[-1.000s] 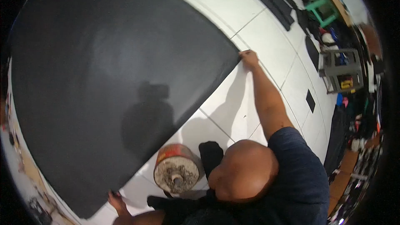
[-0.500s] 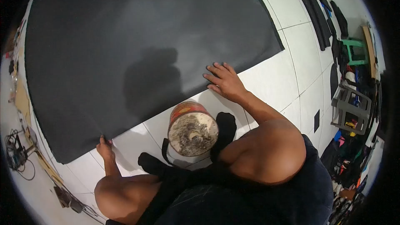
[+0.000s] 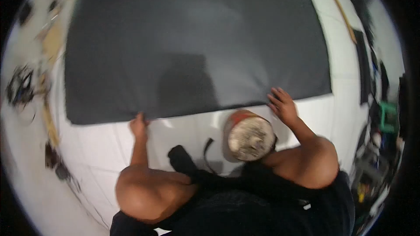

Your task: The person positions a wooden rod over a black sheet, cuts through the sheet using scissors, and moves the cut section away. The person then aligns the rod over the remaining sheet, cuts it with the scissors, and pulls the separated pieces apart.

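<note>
A large dark grey sheet (image 3: pixel 131 61), looking like fabric or synthetic leather, lies spread over the white tiled floor. At its near edge, toward the left corner, my left hand (image 3: pixel 139 126) pinches the border; the fingertips are partly hidden. My right hand (image 3: pixel 284 107) rests on the same edge farther right, fingers spread on the sheet's surface, with small creases running out from it. Between my arms, close to the right hand, stands a round container (image 3: pixel 251 139) with a worn, stained pale top and a reddish side. Motion blurs the view somewhat.
Along the left wall lie tangled cables (image 3: pixel 21 86) and a wooden strip (image 3: pixel 50 126). To the right are a long wooden stick (image 3: pixel 339 4), a dark roll (image 3: pixel 362 67), a green stool (image 3: pixel 388 117) and a grey stool (image 3: pixel 372 166) amid clutter.
My view has turned, so the sheet's near edge now looks almost level. Both hands keep their places along the edge, and creases show more by the right hand.
</note>
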`<state>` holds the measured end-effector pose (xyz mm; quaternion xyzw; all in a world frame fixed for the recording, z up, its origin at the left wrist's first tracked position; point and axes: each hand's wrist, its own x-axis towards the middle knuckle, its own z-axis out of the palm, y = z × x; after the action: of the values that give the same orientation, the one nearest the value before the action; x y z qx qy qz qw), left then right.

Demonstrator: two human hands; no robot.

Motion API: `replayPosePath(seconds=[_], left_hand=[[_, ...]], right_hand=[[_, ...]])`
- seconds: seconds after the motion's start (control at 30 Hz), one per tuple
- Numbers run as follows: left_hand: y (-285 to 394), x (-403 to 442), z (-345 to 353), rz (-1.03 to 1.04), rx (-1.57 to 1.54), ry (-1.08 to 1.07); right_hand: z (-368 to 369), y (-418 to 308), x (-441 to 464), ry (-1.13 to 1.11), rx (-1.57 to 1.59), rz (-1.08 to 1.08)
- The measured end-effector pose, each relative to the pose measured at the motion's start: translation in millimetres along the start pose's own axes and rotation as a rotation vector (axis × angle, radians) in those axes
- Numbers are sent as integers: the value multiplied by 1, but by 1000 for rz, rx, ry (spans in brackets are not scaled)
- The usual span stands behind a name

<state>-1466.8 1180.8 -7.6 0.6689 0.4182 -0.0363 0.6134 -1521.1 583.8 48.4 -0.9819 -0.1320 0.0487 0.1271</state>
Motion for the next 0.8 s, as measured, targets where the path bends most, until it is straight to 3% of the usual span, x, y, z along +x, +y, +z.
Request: replayPosePath(seconds=[0.03, 0.2, 0.27, 0.47, 0.53, 0.63, 0.7, 0.73, 0.8], left_hand=[[13, -8, 1, -79, -7, 55], [48, 48, -65, 124, -442, 353], [36, 113, -128, 152, -253, 398], [83, 186, -218, 274, -355, 648], [105, 190, -241, 416, -359, 466], [132, 206, -264, 507, -93, 597], [161, 182, -253, 726, 454, 771], [151, 196, -262, 713, 455, 771], [130, 224, -287, 596, 817, 762]], right_hand=[[-6, -2, 2, -66, 17, 13], [-33, -4, 8, -314, 124, 137], [-41, -2, 16, -362, 121, 109], [-49, 2, 23, -465, -15, 11], [-61, -8, 33, -593, 35, 96], [-59, -6, 35, -644, -24, 111], [-64, -14, 44, -710, -45, 152], [-66, -15, 46, -722, -52, 151], [-65, -17, 50, -737, -72, 124]])
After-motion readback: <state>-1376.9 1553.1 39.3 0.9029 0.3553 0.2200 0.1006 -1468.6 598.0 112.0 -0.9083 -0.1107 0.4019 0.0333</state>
